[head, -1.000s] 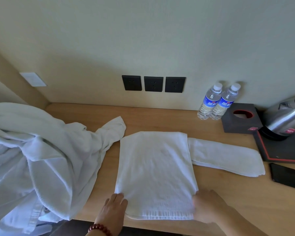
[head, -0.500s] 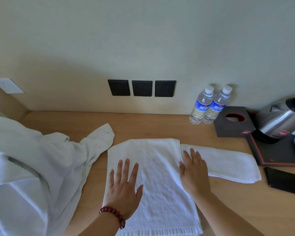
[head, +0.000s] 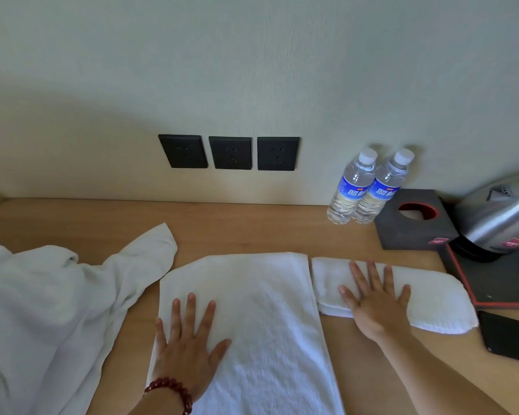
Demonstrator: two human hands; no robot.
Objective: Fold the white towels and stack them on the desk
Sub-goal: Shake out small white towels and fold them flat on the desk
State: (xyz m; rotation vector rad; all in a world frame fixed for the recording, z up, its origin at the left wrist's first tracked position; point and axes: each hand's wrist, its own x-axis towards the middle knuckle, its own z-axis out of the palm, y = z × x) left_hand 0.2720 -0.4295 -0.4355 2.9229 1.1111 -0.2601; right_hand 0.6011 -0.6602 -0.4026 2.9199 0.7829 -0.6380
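While both hands are spread wide and flat, with nothing gripped, 2 white towels are being pressed onto the desk point(head: 252, 229). The left hand point(head: 189, 339) is laid on the folded towel point(head: 261, 319), which lies at the middle of the front edge and runs out of view at the bottom. The right hand point(head: 375, 304) is laid on the narrow folded towel point(head: 432, 298), placed just beside the first and reaching towards the right edge, where its far end touches or overlaps a black tray point(head: 492, 283). A heap of unfolded towels point(head: 42, 310) is piled at the left edge.

The step in hand is judged to be smoothing the folded pieces before stacking. For the next move, 1 towel would need to be lifted by its edges and set squarely on the other, folds kept intact; the narrow one on the wider base seems the steadier choice. The heap at the left edge is not yet folded, so much of the task is left.
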